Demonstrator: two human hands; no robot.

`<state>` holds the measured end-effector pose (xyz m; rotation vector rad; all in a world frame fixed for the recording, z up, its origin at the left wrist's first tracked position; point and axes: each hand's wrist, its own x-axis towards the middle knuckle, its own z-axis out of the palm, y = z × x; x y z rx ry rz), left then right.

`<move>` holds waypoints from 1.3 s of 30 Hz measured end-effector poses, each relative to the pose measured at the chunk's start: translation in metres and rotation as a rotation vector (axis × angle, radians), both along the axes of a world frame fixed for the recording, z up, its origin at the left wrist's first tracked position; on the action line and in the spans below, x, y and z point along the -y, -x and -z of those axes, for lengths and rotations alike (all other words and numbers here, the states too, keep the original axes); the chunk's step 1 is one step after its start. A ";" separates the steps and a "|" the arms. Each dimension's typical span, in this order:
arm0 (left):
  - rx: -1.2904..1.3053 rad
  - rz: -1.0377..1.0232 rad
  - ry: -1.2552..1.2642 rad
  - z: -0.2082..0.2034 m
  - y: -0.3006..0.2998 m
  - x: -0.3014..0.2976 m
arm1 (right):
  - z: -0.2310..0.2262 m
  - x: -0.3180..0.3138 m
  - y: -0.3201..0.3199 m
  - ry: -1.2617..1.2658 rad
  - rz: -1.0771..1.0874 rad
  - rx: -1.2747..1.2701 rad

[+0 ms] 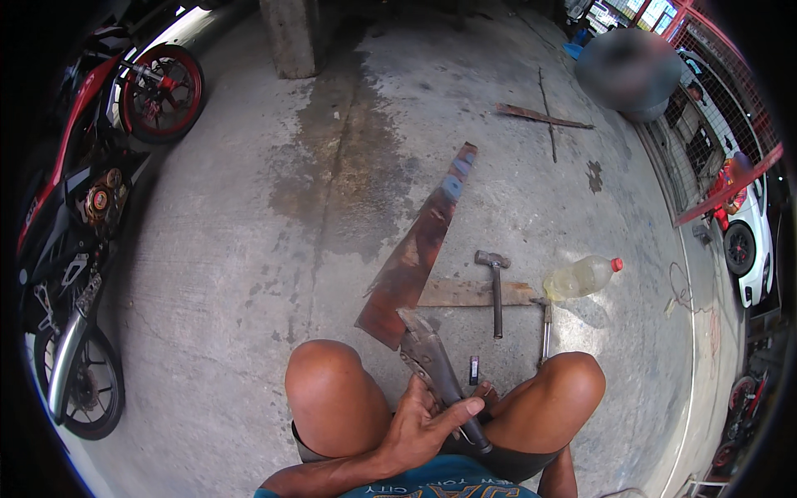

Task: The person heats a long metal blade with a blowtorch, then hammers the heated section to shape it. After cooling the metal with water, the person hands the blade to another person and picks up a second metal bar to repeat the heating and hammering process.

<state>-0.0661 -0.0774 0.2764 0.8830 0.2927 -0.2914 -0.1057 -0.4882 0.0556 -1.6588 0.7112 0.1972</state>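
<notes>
My left hand is closed round a long, dark, worn tool between my knees, its thumb along the shaft. The tool has a broad, scuffed far end and a row of rivet-like studs on one edge; its exact kind is unclear. Its far end overlaps the lower corner of a tapering, rusty-brown metal sheet with bluish patches near the narrow tip. Whether the two are joined I cannot tell. Only part of my right forearm shows beside my right thigh; the hand itself is out of sight.
Ahead lie a hammer across a wooden strip, a slim metal tool, a bottle of yellowish liquid and a small dark item. A rusty strip lies farther off. A motorcycle stands left, a concrete post behind.
</notes>
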 end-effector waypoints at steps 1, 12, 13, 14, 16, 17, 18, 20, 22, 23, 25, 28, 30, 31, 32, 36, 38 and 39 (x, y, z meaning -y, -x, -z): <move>0.012 0.015 -0.010 0.002 0.001 0.000 | 0.000 -0.002 -0.001 0.001 -0.005 0.000; 0.083 0.309 -0.425 0.023 0.000 0.003 | 0.000 -0.011 -0.010 0.030 -0.068 -0.034; 0.072 0.352 -0.486 0.021 -0.001 0.001 | 0.000 -0.013 -0.011 0.032 -0.070 -0.037; 0.061 0.397 -0.547 0.020 -0.003 0.000 | 0.000 -0.014 -0.012 0.034 -0.076 -0.039; 0.022 0.460 -0.544 0.019 -0.005 -0.002 | -0.001 -0.015 -0.013 0.039 -0.079 -0.044; 0.002 0.492 -0.543 0.019 -0.006 -0.002 | 0.000 -0.016 -0.015 0.039 -0.085 -0.047; 0.053 0.443 -0.555 0.023 -0.004 -0.001 | -0.001 -0.018 -0.017 0.043 -0.090 -0.045; 0.155 0.347 -0.580 0.027 -0.002 0.003 | -0.002 -0.021 -0.019 0.038 -0.096 -0.048; 0.067 0.453 -0.593 0.019 -0.005 -0.001 | -0.001 -0.023 -0.020 0.039 -0.095 -0.056; 0.024 0.508 -0.597 0.015 -0.008 -0.002 | -0.002 -0.022 -0.019 0.042 -0.092 -0.059; 0.035 0.511 -0.588 0.018 -0.008 0.000 | -0.001 -0.023 -0.018 0.047 -0.094 -0.064; 0.018 0.519 -0.599 0.024 -0.006 0.002 | 0.000 -0.027 -0.019 0.047 -0.101 -0.065; -0.008 0.525 -0.616 0.023 -0.005 0.001 | 0.002 -0.030 -0.021 0.041 -0.111 -0.069; -0.020 0.533 -0.622 0.022 -0.006 0.001 | 0.002 -0.030 -0.020 0.043 -0.112 -0.072; -0.032 0.541 -0.628 0.021 -0.007 0.000 | 0.002 -0.031 -0.020 0.041 -0.114 -0.074; 0.055 0.441 -0.633 0.036 0.002 0.008 | 0.001 -0.032 -0.017 0.043 -0.115 -0.076; -0.001 0.473 -0.649 0.022 -0.004 0.005 | 0.000 -0.033 -0.015 0.046 -0.118 -0.080; -0.009 0.470 -0.630 0.022 -0.005 0.005 | 0.001 -0.034 -0.016 0.049 -0.120 -0.080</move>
